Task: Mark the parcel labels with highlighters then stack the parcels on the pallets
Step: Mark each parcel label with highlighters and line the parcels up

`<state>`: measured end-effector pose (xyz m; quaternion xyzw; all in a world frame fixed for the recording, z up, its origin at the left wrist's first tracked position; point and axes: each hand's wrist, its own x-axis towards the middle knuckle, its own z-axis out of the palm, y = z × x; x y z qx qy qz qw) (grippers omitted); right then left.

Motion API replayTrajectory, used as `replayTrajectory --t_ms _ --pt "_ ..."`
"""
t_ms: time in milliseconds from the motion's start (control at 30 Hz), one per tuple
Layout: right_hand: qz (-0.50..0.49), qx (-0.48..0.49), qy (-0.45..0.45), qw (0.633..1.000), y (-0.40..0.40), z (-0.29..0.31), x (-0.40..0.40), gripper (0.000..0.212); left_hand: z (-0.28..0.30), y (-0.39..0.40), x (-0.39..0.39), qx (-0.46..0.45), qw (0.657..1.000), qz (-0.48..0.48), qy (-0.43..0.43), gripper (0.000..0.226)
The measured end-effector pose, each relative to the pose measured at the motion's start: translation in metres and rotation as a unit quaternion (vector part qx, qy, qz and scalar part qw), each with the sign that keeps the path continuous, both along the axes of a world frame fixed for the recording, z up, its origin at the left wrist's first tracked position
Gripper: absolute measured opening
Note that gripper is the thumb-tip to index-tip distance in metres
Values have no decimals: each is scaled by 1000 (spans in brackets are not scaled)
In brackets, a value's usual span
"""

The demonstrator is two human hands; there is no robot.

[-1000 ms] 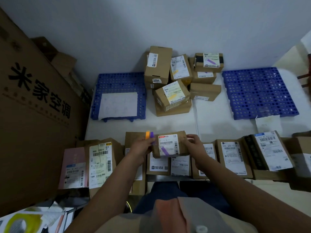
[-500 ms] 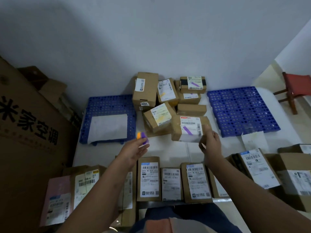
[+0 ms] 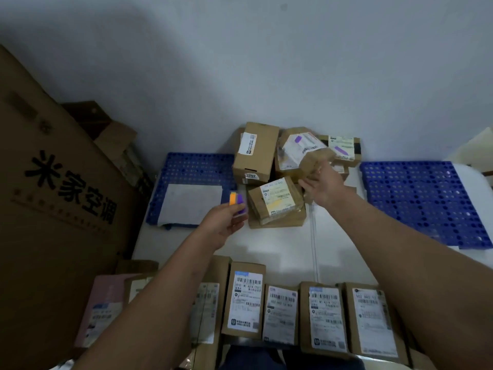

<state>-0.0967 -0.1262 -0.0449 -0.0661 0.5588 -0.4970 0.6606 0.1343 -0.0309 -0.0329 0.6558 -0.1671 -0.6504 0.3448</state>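
The tossed parcel (image 3: 306,150) is motion-blurred atop the heap between two blue pallets (image 3: 424,201), its label barely legible — whether the right hand (image 3: 324,186), fingers spread loose, touches it is unclear. The left hand (image 3: 222,225) pinches two highlighters (image 3: 236,200) — orange and purple.
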Motion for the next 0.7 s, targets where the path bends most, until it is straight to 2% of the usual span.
replayTrajectory --t_ms 67,133,200,267,367,467,567,700 --pt "44 13 -1 999 -3 -11 0 60 0 -3 -3 1 1000 -2 1 12" --pt "68 16 -6 998 -3 -14 -2 60 -1 -4 -6 5 1000 -2 -2 14" --pt "88 11 1 996 -1 -12 -4 55 1 -5 -10 6 1000 -2 -1 7" --pt "81 7 46 996 3 -9 -7 46 3 -5 -15 6 1000 -4 1 6" --pt "76 -8 126 989 22 -7 -6 16 4 -3 -25 6 1000 -18 22 17" --pt "161 -11 174 971 62 -6 11 16 2 6 -38 3 998 -46 44 23" --pt "237 -25 148 960 105 -2 31 17 -2 21 -48 -10 996 -79 45 25" --pt "204 -35 147 967 138 -5 45 19 -5 40 -47 -26 990 -133 27 21"
